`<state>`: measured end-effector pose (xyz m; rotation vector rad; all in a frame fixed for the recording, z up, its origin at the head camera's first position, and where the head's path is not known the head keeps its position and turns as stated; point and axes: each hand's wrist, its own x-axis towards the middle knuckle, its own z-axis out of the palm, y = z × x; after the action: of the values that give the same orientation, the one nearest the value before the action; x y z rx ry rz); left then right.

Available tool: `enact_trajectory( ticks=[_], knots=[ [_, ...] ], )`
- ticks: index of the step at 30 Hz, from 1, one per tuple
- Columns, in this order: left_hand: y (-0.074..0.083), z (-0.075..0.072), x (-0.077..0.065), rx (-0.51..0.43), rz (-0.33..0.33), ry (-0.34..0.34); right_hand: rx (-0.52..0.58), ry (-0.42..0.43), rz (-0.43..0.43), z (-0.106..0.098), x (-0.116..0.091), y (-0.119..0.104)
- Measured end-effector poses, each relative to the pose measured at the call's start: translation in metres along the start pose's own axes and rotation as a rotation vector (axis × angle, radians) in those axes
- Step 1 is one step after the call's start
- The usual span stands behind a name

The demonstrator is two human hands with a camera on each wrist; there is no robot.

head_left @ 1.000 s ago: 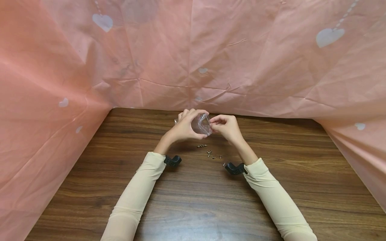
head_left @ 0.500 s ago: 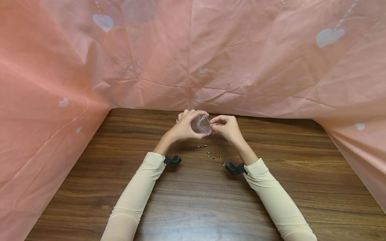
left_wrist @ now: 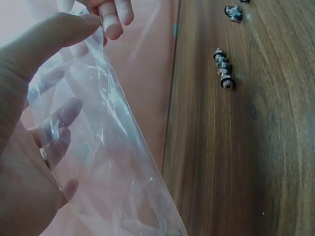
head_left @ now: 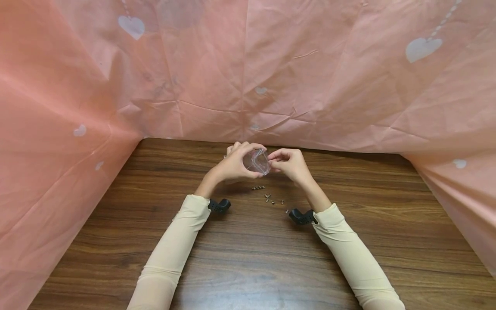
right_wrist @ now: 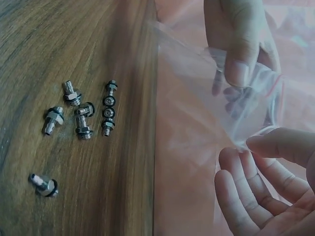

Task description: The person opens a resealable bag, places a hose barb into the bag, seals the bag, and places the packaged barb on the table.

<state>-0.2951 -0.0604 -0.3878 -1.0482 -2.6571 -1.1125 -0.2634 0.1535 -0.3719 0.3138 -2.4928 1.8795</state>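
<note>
left hand (head_left: 232, 165) gripping clear bag (head_left: 257, 161) | right hand (head_left: 291, 163) fingers pinching bag rim | bolts (head_left: 271, 199) lying on tabletop (head_left: 248, 258)

A wooden table (head_left: 248, 258) is walled by pink heart-printed sheeting (head_left: 248, 77).

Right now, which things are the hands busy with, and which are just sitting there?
In use:
- clear plastic bag, held by the left hand and pinched by the right hand
- small metal fittings, loose beside the bag

Just there:
- wooden table
- pink heart-patterned sheet
</note>
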Motion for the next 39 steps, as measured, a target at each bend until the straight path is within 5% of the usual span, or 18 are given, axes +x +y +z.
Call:
enact_trajectory(
  ticks=[20,39],
  knots=[
    [-0.008,0.001,-0.001,0.001,-0.079,-0.039,-0.105,0.016,-0.039,-0.013,0.0,-0.005],
    [-0.013,-0.001,0.001,-0.042,-0.088,-0.026,-0.345,-0.2,-0.219,-0.023,-0.01,-0.002]
  ],
)
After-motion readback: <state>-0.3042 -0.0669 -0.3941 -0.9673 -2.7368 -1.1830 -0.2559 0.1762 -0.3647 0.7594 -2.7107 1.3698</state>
